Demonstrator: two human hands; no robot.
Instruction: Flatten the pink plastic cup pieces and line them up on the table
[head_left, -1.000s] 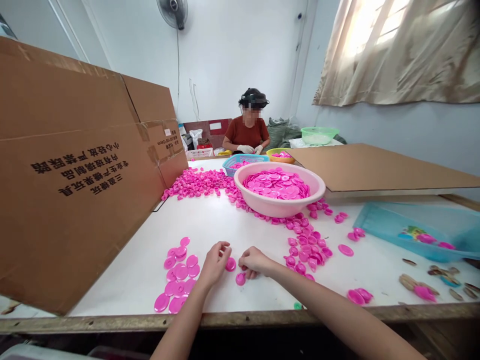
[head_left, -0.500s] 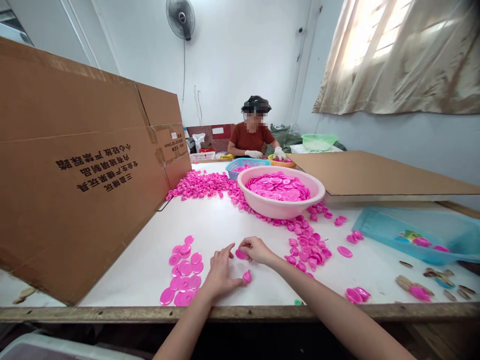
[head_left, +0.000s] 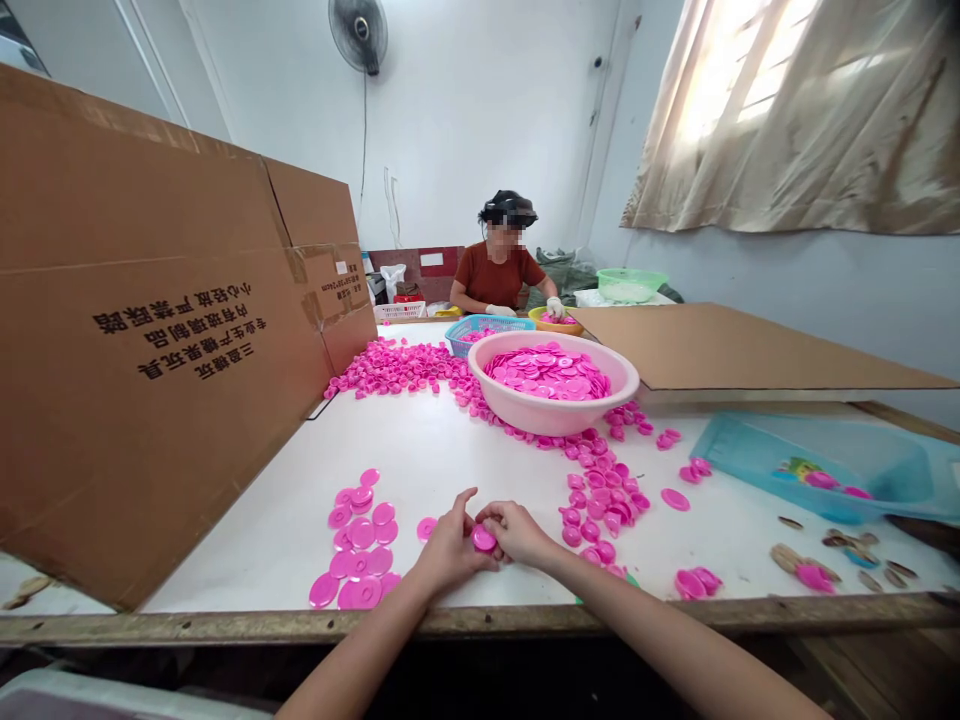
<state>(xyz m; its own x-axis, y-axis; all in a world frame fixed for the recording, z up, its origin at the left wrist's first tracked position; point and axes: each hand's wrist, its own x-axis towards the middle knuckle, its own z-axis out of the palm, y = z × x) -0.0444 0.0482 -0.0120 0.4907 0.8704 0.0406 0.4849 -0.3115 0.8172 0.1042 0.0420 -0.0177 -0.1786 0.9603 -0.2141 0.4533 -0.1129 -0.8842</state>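
Note:
My left hand (head_left: 450, 548) and my right hand (head_left: 517, 534) meet over the table near its front edge. Between their fingers is a small round pink plastic piece (head_left: 484, 538), gripped from both sides; the fingers partly cover it, so its full shape cannot be made out. Just left of my left hand lies a single pink disc (head_left: 427, 528). Farther left, a loose group of flat pink discs (head_left: 361, 533) lies on the white table. To the right of my right hand are scattered small pink cup-like pieces (head_left: 600, 490).
A pale pink basin (head_left: 555, 412) full of discs stands ahead, with a cup pile (head_left: 397, 368) behind. A large cardboard box (head_left: 187, 300) walls the left. At right are a cardboard sheet (head_left: 750, 350) and blue tray (head_left: 727, 465). A gloved co-worker (head_left: 501, 275) sits opposite.
My hands have come together on the pink piece; my right hand moved down toward my left. The small cup earlier beside my left thumb no longer shows on the table. A lone disc now shows.

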